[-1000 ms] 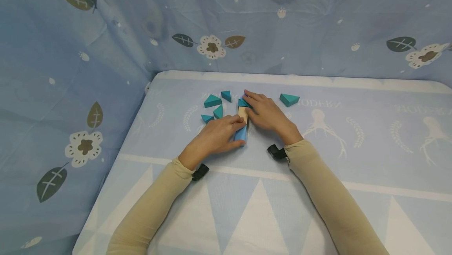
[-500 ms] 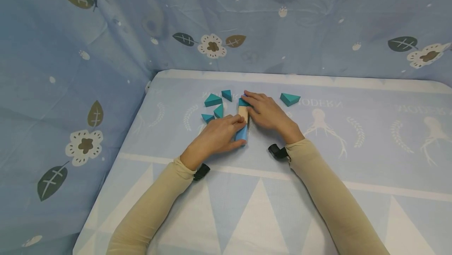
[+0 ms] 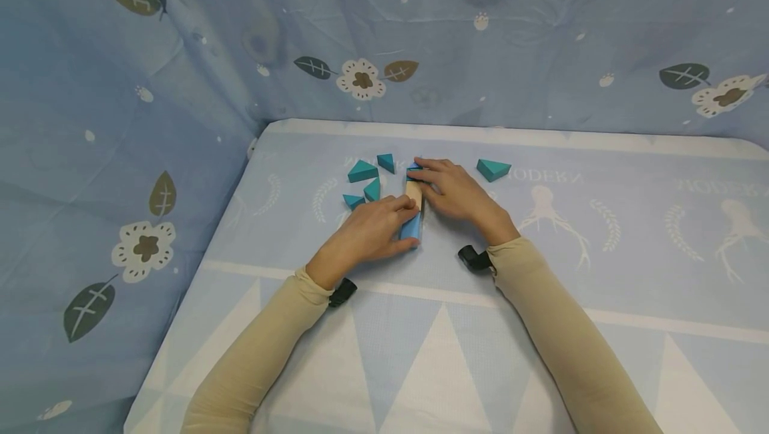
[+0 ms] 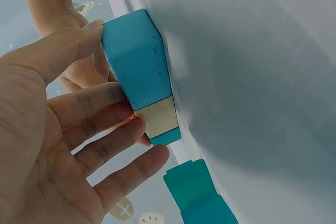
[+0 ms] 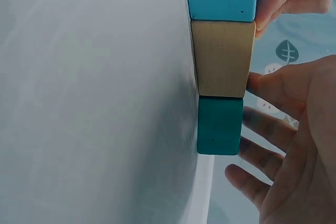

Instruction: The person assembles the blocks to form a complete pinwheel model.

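Observation:
In the head view, a row of blocks runs away from me: a light blue block (image 3: 410, 228) nearest, then a plain wooden block (image 3: 413, 188), then a teal block (image 5: 220, 125). My left hand (image 3: 374, 226) rests along the left of the row. Its thumb touches the near end of the blue block, and its index fingertip is close to the seam with the wood. My right hand (image 3: 455, 188) lies across the far end with extended, spread fingers that partly cover the teal block. Its thumb is against the wooden block's side. A bit of blue shows beyond those fingers.
Left of the row lie several loose triangular blocks, including a larger green-teal one (image 3: 362, 171) and a small blue-teal one (image 3: 386, 162). Another green-teal triangular block (image 3: 492, 169) sits right of my right hand. A patterned curtain (image 3: 444, 47) hangs behind the table (image 3: 601, 220).
My right hand's fingers have shifted slightly toward me and now cover more of the teal block. The left hand and the loose blocks stay where they were.

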Demonstrator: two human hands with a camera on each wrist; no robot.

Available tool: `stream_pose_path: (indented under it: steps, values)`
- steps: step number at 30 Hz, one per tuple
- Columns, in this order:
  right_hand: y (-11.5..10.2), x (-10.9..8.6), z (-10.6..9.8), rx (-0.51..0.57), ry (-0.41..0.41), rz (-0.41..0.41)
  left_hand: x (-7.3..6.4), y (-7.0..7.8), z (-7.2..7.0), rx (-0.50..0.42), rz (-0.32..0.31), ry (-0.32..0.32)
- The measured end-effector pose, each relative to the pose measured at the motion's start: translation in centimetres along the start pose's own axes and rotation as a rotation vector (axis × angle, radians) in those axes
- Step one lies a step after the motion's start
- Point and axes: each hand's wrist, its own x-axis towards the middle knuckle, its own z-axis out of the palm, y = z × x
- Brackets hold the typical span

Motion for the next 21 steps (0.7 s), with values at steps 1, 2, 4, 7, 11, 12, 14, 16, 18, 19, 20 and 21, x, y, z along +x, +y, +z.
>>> stream_pose_path:
  steps: [1, 2, 4, 7, 11, 12, 14, 16, 18, 19, 20, 21]
  values:
    - [0.0, -0.01, -0.04, 0.0, -0.001, 0.0, 0.0, 0.01, -0.03, 0.0, 0.0, 0.0]
    - [0.0, -0.02, -0.07, -0.001, -0.002, 0.001, 0.01, 0.02, -0.07, 0.0, 0.001, 0.001]
    - [0.01, -0.05, -0.15, -0.002, -0.003, 0.002, 0.02, 0.03, -0.14, 0.002, 0.003, 0.005]
    - [0.01, -0.08, -0.2, -0.005, 0.0, 0.005, 0.03, 0.05, -0.21, -0.001, 0.008, 0.011]
    - [-0.01, -0.09, -0.24, -0.009, -0.001, -0.001, 0.03, 0.04, -0.22, -0.012, 0.005, 0.017]
    - [0.01, -0.09, -0.22, -0.012, -0.002, -0.002, 0.03, 0.03, -0.21, -0.016, 0.004, 0.018]
    - [0.05, -0.08, -0.19, -0.013, -0.007, -0.005, 0.03, 0.03, -0.18, -0.02, 0.0, 0.019]
    - [0.09, -0.1, -0.12, -0.013, -0.01, -0.003, 0.03, 0.02, -0.13, -0.023, -0.002, 0.018]
    - [0.07, -0.14, -0.11, -0.015, -0.014, -0.006, 0.01, 0.01, -0.08, -0.025, -0.005, 0.015]
    - [0.04, -0.16, -0.1, -0.013, -0.017, -0.006, 0.0, 0.01, -0.05, -0.026, -0.004, 0.014]
    - [0.01, -0.19, -0.09, -0.014, -0.019, -0.005, -0.01, 0.01, -0.01, -0.026, -0.005, 0.012]
    - [-0.01, -0.21, -0.08, -0.014, -0.02, -0.004, -0.03, 0.0, 0.03, -0.028, -0.005, 0.011]
